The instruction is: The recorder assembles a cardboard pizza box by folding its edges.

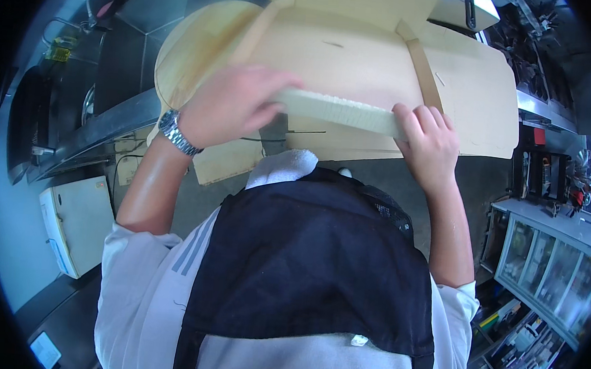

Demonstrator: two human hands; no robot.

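Observation:
A large cardboard box (340,55), with its side walls folded up and its far panel raised, lies in front of me. Along its near edge runs a pale, finely ridged flap (340,111), tilted toward me. My left hand (236,103), slightly blurred, pinches the flap's left end between thumb and fingers. At the right end, my right hand (430,138) is closed over the corner, fingers on top. A steel watch (174,134) sits on my left wrist. The inner side of my left grip is partly hidden.
A round wooden board (199,43) lies at the box's left, and a flat cardboard sheet (480,91) at its right. A dark sink counter (131,46) stands far left; a stove (540,57) far right. A glass-fronted cabinet (548,251) is at my right.

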